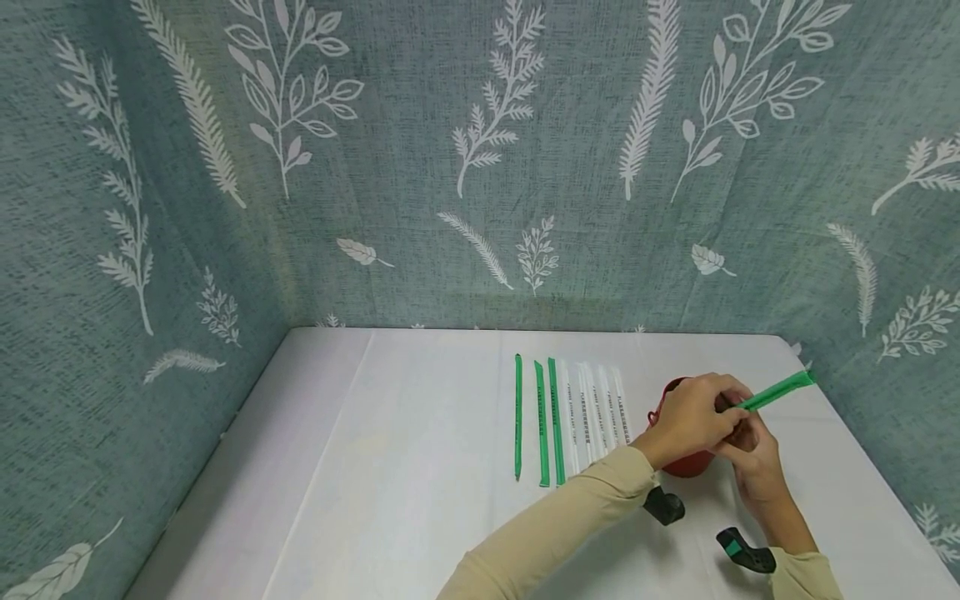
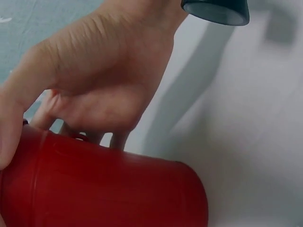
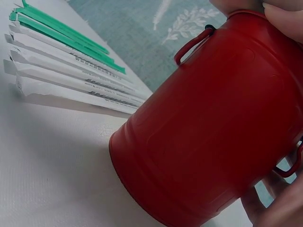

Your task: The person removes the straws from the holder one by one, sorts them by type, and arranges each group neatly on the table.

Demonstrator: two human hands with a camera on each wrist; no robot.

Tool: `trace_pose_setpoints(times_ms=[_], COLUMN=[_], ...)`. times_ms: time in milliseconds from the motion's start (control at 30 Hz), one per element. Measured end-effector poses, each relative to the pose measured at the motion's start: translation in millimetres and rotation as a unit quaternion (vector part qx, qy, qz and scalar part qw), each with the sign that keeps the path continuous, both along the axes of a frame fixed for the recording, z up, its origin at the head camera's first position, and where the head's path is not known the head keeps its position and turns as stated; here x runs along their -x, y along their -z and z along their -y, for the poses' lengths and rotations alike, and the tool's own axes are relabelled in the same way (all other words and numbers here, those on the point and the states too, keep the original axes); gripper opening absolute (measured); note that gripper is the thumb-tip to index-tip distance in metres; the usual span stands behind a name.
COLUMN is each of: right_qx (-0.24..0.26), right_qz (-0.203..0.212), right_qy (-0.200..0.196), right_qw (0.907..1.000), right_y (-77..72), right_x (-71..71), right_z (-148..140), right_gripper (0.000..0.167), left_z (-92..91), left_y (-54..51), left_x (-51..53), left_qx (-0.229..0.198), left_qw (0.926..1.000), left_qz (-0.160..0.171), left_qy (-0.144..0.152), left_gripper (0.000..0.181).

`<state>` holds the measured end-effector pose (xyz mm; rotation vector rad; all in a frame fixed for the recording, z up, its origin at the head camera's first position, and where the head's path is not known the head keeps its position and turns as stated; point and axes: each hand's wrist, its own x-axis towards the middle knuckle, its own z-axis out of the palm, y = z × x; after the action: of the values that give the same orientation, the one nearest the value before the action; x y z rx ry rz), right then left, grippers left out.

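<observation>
Over the red can (image 1: 686,464), at the table's right side, both hands come together. My left hand (image 1: 693,417) appears to pinch a green-wrapped straw (image 1: 780,390), which slants up to the right. My right hand (image 1: 761,467) grips the can from its right side; in the left wrist view that right hand (image 2: 104,80) has its fingers behind the can (image 2: 113,189) and its thumb near the rim. Small loop handles show on the can (image 3: 208,123) in the right wrist view. The hands hide the can's mouth and the straw's lower end.
Left of the can lies a row of white paper-wrapped straws (image 1: 585,417), several in number. Beside them are two green-wrapped straws (image 1: 542,425) and a thinner green stick (image 1: 517,417) with a pointed end. A white cloth (image 1: 390,450) covers the table; patterned curtains (image 1: 405,167) surround it.
</observation>
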<state>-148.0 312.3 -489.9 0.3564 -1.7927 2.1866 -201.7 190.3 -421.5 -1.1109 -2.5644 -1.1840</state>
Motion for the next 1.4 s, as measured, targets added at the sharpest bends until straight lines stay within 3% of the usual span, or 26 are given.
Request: trace_pose_setpoints(times_ms=[200, 467, 633, 833, 1200, 1400], right_qx=[-0.018, -0.061, -0.062, -0.043, -0.036, -0.061], right_qz=[0.019, 0.062, 0.068, 0.065, 0.051, 0.049], right_qy=[0.001, 0.036, 0.039, 0.034, 0.026, 0.038], right_qw=[0.9996, 0.9955, 0.9950, 0.9964, 0.9977, 0.9962], right_y=[-1.5, -2.9, -3.3, -4.9, -7.5, -7.9], right_x=[0.5, -0.5, -1.1, -2.0, -1.7, -2.8], right_z=[1, 2, 2, 3, 3, 4], right_gripper=[0.072, 0.076, 0.078, 0.074, 0.074, 0.074], left_z=[5.3, 9.5, 14.3, 18.5, 32.2, 38.1], left_y=[-0.8, -10.1, -15.3, -23.0, -43.0, -53.9], left_x=[0.7, -1.7, -3.8, -5.4, -5.5, -7.0], left_qx=[-0.091, -0.190, -0.222, -0.260, -0.311, -0.320], left_qw=[0.9956, 0.9803, 0.9723, 0.9629, 0.9489, 0.9468], left_qz=[0.014, 0.052, 0.072, 0.071, 0.039, 0.021], left_qy=[0.017, 0.007, -0.003, -0.007, -0.033, -0.028], left_gripper=[0.019, 0.020, 0.019, 0.018, 0.020, 0.020])
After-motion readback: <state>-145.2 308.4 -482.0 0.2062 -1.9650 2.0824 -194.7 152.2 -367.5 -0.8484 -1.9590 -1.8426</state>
